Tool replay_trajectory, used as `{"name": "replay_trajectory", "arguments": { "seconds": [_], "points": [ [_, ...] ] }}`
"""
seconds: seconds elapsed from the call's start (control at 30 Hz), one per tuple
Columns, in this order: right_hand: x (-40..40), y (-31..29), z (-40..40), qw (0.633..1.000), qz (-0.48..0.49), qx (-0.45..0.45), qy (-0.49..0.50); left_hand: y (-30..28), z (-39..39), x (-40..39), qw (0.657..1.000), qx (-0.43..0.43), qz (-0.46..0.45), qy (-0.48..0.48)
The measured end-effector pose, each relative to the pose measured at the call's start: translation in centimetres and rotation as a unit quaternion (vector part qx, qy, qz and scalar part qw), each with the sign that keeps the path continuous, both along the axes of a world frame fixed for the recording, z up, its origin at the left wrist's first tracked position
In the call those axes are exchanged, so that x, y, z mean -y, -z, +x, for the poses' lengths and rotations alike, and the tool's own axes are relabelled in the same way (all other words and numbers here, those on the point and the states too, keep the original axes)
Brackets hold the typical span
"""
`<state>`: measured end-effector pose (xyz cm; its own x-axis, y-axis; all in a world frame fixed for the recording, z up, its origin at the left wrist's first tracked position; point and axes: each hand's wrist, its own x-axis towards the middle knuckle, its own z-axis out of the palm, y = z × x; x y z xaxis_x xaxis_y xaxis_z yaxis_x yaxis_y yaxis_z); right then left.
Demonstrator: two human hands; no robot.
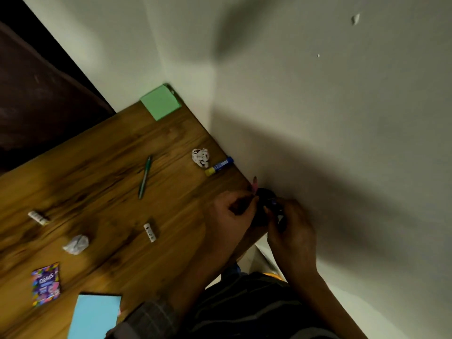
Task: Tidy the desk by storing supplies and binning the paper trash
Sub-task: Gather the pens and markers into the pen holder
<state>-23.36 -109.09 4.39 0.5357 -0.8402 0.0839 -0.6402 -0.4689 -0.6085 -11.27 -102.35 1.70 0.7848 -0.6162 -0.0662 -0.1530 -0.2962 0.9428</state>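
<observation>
My left hand (233,212) and my right hand (292,231) meet at the desk's right edge, close to the wall. Between them is a dark, rounded container (265,204), which my right hand grips from the right side. My left hand's thumb and forefinger pinch a thin pink pen (254,184) that sticks up at the container's rim. A green pen (144,177), a blue and yellow glue stick (219,166), two small white tubes (38,217) (150,232) and two crumpled paper balls (201,157) (75,244) lie loose on the wooden desk (102,192).
A green sticky-note pad (160,102) sits at the far corner against the wall. A colourful Gems packet (46,285) and a light blue notepad (95,314) lie near the front edge. The pale wall (342,118) borders the desk on the right.
</observation>
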Motion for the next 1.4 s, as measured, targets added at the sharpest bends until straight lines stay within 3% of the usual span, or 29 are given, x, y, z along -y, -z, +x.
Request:
{"name": "replay_trajectory", "arguments": {
  "seconds": [0.13, 0.33, 0.5, 0.77, 0.9, 1.03, 1.13, 1.27, 1.4],
  "points": [
    [0.4, 0.6, 0.4, 0.999, 0.026, -0.028, 0.007, 0.8, -0.2, -0.5, 0.998, 0.031, 0.053, -0.011],
    [0.3, -1.4, 1.5, 0.997, 0.057, -0.057, 0.01, 1.1, 0.7, -3.8, 0.999, -0.008, 0.039, -0.025],
    [-1.6, -3.8, 3.7, 0.998, 0.047, -0.027, -0.015, 1.8, 2.5, -9.1, 0.991, -0.046, 0.064, -0.106],
    [-6.2, -5.0, 9.0, 0.978, 0.103, -0.014, -0.18, 0.9, 4.9, -17.9, 0.964, -0.016, 0.076, -0.254],
    [-8.3, -4.6, 11.1, 0.949, 0.107, -0.032, -0.296, 0.2, 4.6, -22.8, 0.939, -0.026, 0.061, -0.338],
    [-12.4, -4.1, 13.6, 0.926, 0.005, -0.022, -0.376, 0.0, 4.2, -28.3, 0.895, -0.044, 0.06, -0.44],
    [-15.8, -5.2, 15.3, 0.904, 0.024, -0.04, -0.426, 0.6, 4.4, -32.9, 0.864, -0.034, 0.071, -0.498],
    [-19.1, -5.6, 17.7, 0.896, 0.028, -0.049, -0.441, 2.3, 5.8, -39.8, 0.833, -0.019, 0.148, -0.533],
    [-18.6, -3.0, 21.9, 0.916, 0.045, -0.035, -0.398, 4.6, 7.8, -45.9, 0.789, 0.001, 0.276, -0.55]
  ]
}}
